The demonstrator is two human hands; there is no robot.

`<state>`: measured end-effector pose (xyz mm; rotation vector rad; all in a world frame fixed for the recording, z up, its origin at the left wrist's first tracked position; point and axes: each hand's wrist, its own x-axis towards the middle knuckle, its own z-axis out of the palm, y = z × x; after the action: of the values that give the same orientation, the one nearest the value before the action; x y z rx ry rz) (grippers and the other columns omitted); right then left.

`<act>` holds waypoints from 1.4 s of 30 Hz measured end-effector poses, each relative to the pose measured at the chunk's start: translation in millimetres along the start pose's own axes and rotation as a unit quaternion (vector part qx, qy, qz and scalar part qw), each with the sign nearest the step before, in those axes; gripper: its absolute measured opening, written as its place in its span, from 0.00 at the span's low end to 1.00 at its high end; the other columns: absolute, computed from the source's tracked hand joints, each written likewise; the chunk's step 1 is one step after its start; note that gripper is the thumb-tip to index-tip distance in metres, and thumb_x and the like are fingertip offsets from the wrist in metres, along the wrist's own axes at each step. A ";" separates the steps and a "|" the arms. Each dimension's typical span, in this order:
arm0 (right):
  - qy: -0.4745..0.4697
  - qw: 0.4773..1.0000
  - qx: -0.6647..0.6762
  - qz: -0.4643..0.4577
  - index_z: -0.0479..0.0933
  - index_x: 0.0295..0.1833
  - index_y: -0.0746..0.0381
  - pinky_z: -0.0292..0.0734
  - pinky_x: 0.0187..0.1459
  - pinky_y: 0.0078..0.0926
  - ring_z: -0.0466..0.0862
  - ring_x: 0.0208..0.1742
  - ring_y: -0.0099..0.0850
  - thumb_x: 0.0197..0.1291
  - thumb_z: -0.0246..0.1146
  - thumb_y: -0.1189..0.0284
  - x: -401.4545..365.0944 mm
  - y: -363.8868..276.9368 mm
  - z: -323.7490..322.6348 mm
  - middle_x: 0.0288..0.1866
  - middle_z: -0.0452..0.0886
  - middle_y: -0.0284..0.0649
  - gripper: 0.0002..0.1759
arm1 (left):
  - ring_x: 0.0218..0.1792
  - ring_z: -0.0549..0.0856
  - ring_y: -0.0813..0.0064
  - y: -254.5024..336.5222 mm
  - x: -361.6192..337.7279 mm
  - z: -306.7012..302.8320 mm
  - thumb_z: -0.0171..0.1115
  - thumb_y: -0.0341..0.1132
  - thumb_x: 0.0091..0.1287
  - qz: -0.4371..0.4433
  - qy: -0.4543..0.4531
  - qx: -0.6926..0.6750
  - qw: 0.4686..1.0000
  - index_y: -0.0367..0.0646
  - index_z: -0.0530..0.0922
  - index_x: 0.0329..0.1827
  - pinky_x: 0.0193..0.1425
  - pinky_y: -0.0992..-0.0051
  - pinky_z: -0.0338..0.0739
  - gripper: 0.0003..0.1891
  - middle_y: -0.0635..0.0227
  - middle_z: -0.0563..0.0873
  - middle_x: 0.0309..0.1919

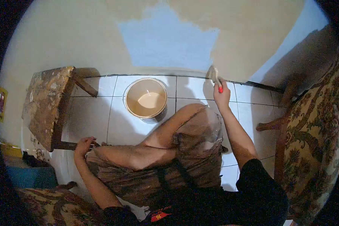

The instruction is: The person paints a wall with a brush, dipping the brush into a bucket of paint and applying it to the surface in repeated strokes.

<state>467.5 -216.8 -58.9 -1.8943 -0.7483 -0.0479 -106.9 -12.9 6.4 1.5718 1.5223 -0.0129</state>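
Head view: right hand (pixel 222 96) pinches a paintbrush (pixel 216 75) at the wall's (pixel 248 41) base; brushing seems underway, calling for care near the floor (pixel 88 120). Left hand's (pixel 85 147) grip: cannot tell.

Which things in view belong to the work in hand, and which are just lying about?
In use:
- brush in the right hand
- bucket of paint
- partly coated wall

Apparently just about:
- spattered stool
- patterned chair

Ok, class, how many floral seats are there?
2: a brown floral fabric seat at far right, and a similar floral seat at lower left, partly cut off.
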 end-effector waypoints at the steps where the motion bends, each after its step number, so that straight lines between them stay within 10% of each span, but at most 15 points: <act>1: -0.036 0.971 -0.200 -0.127 0.70 0.51 0.64 0.77 0.31 0.30 0.81 0.34 0.42 0.56 0.56 0.72 -0.3 4.9 -4.4 0.45 0.77 0.49 0.16 | 0.30 0.79 0.75 1.7 -0.4 0.2 0.53 0.47 0.63 -0.005 0.013 -0.016 1.000 0.39 0.79 0.41 0.37 0.75 0.73 0.18 0.64 0.83 0.33; 12: 0.035 0.849 -0.359 -0.386 0.66 0.54 0.69 0.72 0.51 0.34 0.74 0.51 0.46 0.53 0.53 0.78 53.4 -48.6 -29.0 0.52 0.71 0.53 0.20 | 0.32 0.79 0.75 -5.9 4.3 0.0 0.52 0.45 0.64 -0.037 0.021 -0.049 0.998 0.40 0.79 0.41 0.36 0.75 0.73 0.17 0.65 0.82 0.33; 26: -0.241 0.755 -0.457 -0.405 0.69 0.49 0.69 0.77 0.42 0.30 0.79 0.43 0.40 0.48 0.55 0.75 29.2 50.2 16.1 0.49 0.74 0.51 0.20 | 0.29 0.78 0.76 -9.9 2.6 0.0 0.53 0.44 0.63 -0.013 0.028 -0.081 0.996 0.40 0.79 0.40 0.35 0.76 0.73 0.15 0.66 0.82 0.31; 42: 0.086 0.854 -0.259 -0.444 0.73 0.46 0.67 0.76 0.39 0.27 0.81 0.39 0.35 0.55 0.58 0.74 78.0 -134.1 -73.1 0.41 0.78 0.46 0.13 | 0.33 0.79 0.75 -18.3 6.2 -2.5 0.52 0.46 0.63 0.006 0.023 -0.073 0.997 0.40 0.79 0.41 0.38 0.74 0.74 0.18 0.66 0.82 0.32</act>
<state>482.6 -207.3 111.7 -1.8167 -1.5380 -1.0791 -121.4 -9.9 -6.3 1.4736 1.5139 0.1408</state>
